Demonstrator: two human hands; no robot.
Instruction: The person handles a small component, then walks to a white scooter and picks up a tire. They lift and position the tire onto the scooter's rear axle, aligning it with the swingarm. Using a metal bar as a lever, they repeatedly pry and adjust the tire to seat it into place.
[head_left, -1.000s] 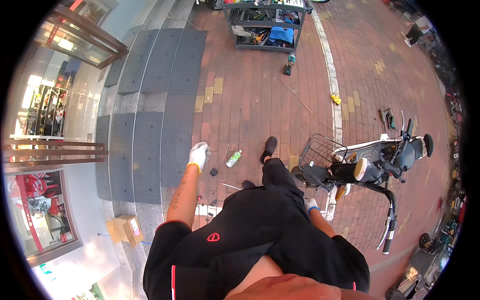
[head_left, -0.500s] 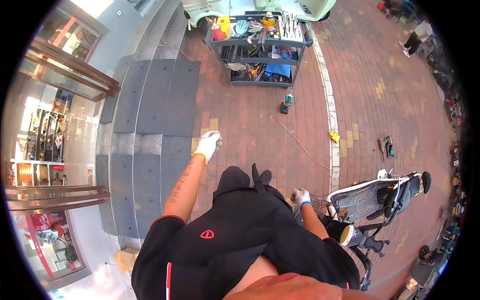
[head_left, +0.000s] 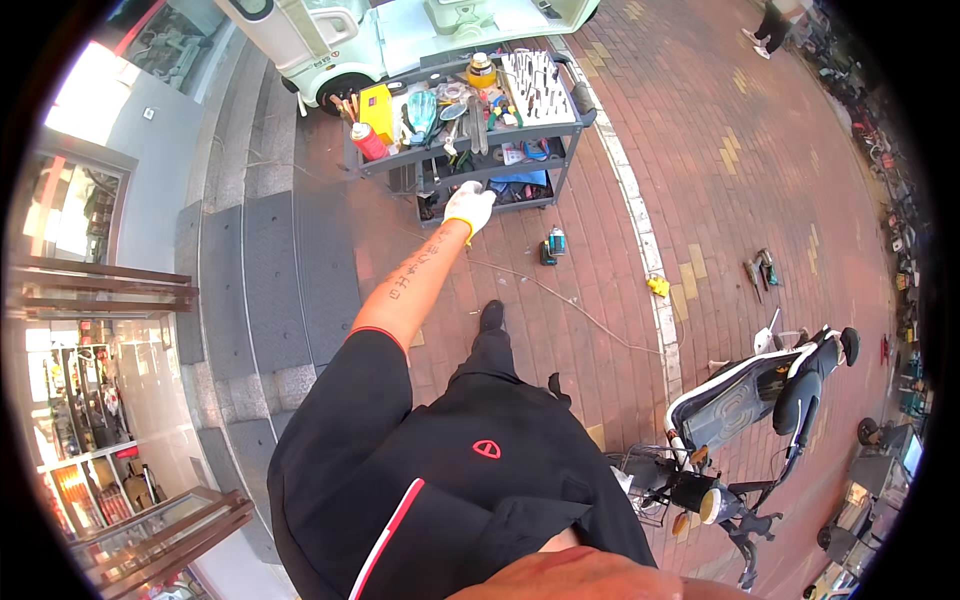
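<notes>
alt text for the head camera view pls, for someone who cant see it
Seen from above, a person in a black shirt stretches a white-gloved left hand toward a dark, tool-laden metal cart on red brick paving. A black and white parked scooter stands at the right, and a small teal power tool lies beneath the cart.

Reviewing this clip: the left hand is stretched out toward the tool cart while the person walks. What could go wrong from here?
1. A thin cord lies across the bricks just ahead of the forward foot; it could catch a shoe.
2. A power tool sits on the ground near the cart, another trip hazard.
3. The cart's shelves are crowded with tools, so the gloved left hand, reaching in, might knock something off or meet a sharp edge.
</notes>
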